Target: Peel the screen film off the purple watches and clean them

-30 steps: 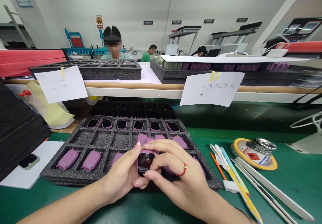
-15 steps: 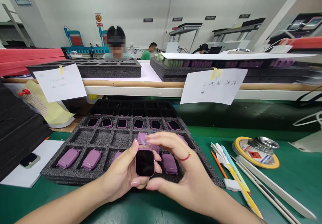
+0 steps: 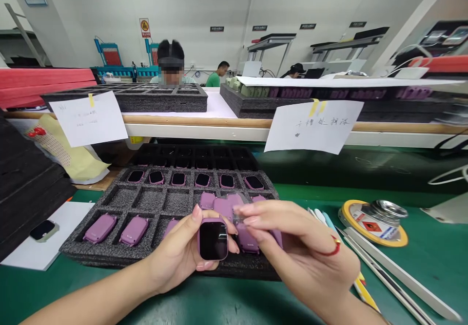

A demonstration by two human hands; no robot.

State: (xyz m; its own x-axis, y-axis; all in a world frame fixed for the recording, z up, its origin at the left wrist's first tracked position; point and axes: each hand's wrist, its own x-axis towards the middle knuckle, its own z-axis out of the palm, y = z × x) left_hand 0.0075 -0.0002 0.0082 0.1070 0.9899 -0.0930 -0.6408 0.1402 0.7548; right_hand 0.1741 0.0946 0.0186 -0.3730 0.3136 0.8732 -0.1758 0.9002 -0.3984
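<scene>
Gripping a watch (image 3: pixel 212 241) screen-up by the near side of the tray (image 3: pixel 177 202), the left hand (image 3: pixel 173 257) steadies it; the right hand (image 3: pixel 307 247) seemingly pinches clear film (image 3: pixel 240 199), probably already off; several watches (image 3: pixel 134 231) lie back-up, perhaps undone.

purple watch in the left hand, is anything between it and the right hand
Partly, the left hand itself: its fingertips poke out past the edge of the purple watch, on the side nearest the right hand. Neither hand covers the dark screen.
</scene>
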